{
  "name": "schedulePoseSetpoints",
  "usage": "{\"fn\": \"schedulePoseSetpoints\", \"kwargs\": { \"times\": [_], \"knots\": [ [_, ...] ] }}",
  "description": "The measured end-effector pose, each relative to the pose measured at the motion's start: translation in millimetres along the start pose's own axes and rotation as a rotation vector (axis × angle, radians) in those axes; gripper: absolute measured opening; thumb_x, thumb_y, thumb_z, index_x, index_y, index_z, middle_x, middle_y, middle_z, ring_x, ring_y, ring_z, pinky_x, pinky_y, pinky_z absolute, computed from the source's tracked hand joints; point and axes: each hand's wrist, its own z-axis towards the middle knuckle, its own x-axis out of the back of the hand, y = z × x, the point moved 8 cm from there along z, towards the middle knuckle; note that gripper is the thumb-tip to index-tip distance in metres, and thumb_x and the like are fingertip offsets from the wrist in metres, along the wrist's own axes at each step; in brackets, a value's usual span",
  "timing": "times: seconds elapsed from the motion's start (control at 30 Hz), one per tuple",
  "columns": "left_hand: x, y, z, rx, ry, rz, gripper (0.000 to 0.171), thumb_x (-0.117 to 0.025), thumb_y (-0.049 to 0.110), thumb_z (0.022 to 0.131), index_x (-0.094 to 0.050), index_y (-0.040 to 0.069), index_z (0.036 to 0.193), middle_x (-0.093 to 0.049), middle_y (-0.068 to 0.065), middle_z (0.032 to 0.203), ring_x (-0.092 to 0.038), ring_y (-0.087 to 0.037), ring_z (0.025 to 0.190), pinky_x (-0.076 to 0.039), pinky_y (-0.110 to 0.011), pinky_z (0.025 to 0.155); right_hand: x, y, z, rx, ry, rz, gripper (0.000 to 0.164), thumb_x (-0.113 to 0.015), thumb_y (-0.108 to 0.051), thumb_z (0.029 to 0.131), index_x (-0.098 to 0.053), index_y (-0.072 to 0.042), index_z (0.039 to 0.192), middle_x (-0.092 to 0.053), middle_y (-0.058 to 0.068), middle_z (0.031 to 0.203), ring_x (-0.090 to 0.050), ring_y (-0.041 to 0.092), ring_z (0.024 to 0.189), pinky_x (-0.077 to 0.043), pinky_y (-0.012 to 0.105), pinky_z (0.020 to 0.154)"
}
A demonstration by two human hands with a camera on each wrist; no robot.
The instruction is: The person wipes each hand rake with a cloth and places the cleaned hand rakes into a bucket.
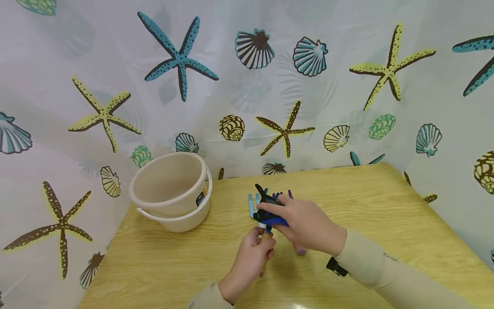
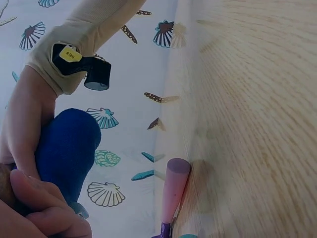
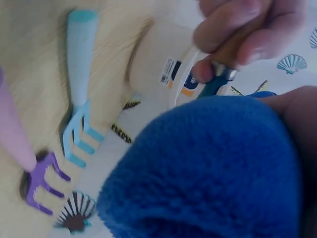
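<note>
In the head view my left hand (image 1: 250, 255) grips the wooden handle (image 1: 263, 268) of a small hand tool. A dark teal metal neck (image 3: 216, 85) comes out of this handle in the right wrist view. My right hand (image 1: 308, 224) holds a fuzzy blue cloth (image 3: 208, 163), dark on one side, around the tool's far end, so the head is hidden. On the table behind and below the hands lie a light-blue hand rake (image 3: 80, 64) and a rake with a pink handle (image 2: 176, 191) and purple tines (image 3: 43, 181).
A cream bucket (image 1: 185, 201) with its bail handle lowered stands at the table's left back. The wood-grain table (image 1: 366, 201) meets a hanging curtain (image 1: 247, 86) printed with starfish and shells at its back and sides. A black wrist mount (image 1: 337, 267) sits on the right sleeve.
</note>
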Motion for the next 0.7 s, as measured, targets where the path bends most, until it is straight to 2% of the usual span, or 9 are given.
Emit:
{"fn": "schedulePoseSetpoints", "kwargs": {
  "times": [0.13, 0.3, 0.4, 0.5, 0.6, 0.7],
  "knots": [
    [-1.9, -3.9, 0.8, 0.006, -0.010, 0.001, 0.022, -0.056, 0.014, 0.088, -0.049, -0.001, 0.102, -0.049, -0.001, 0.060, -0.034, -0.009, 0.042, -0.029, -0.019, 0.027, -7, 6, -1, -0.037, -0.058, 0.023, 0.044, -0.072, -0.032, 0.084, -0.060, -0.028, 0.126, -0.055, -0.002, 0.086, -0.046, 0.007, 0.055, -0.042, 0.023, 0.041],
    [-3.5, -8.5, -0.5, 0.034, -0.016, -0.027, 0.019, -0.057, 0.013, 0.088, -0.051, 0.000, 0.100, -0.049, 0.000, 0.059, -0.032, -0.009, 0.039, -0.027, -0.019, 0.026, -17, 13, -4, -0.068, -0.077, -0.104, 0.040, -0.077, -0.031, 0.077, -0.067, -0.029, 0.115, -0.063, 0.009, 0.097, -0.054, 0.012, 0.054, -0.047, 0.028, 0.039],
    [-3.9, -8.3, -1.6, 0.038, -0.027, -0.047, 0.017, -0.056, 0.012, 0.090, -0.051, -0.001, 0.099, -0.049, -0.001, 0.060, -0.030, -0.008, 0.036, -0.027, -0.019, 0.026, -19, 17, -5, -0.065, -0.053, -0.181, 0.040, -0.078, -0.025, 0.075, -0.068, -0.028, 0.114, -0.064, 0.017, 0.106, -0.056, 0.017, 0.051, -0.047, 0.030, 0.036],
    [-4.6, -6.2, -3.2, 0.035, -0.049, -0.071, 0.015, -0.055, 0.011, 0.091, -0.049, -0.001, 0.097, -0.048, -0.001, 0.060, -0.028, -0.007, 0.034, -0.027, -0.018, 0.026, -14, 21, -6, -0.047, 0.008, -0.236, 0.042, -0.074, -0.017, 0.073, -0.068, -0.024, 0.114, -0.064, 0.019, 0.103, -0.051, 0.018, 0.046, -0.044, 0.031, 0.034],
    [-4.5, -4.1, -5.4, 0.041, -0.063, -0.086, 0.016, -0.055, 0.012, 0.092, -0.048, 0.000, 0.099, -0.049, -0.001, 0.060, -0.028, -0.007, 0.034, -0.027, -0.018, 0.026, -9, 20, -7, -0.030, 0.044, -0.238, 0.044, -0.073, -0.014, 0.072, -0.068, -0.024, 0.115, -0.064, 0.015, 0.096, -0.050, 0.016, 0.045, -0.045, 0.031, 0.035],
    [-4.0, -3.0, -6.5, 0.055, -0.070, -0.081, 0.018, -0.055, 0.014, 0.092, -0.048, 0.001, 0.102, -0.049, -0.001, 0.060, -0.029, -0.008, 0.036, -0.027, -0.018, 0.027, -8, 17, -6, -0.037, 0.009, -0.176, 0.045, -0.077, -0.021, 0.075, -0.066, -0.026, 0.118, -0.065, 0.013, 0.101, -0.056, 0.017, 0.053, -0.049, 0.032, 0.039]
  ]
}}
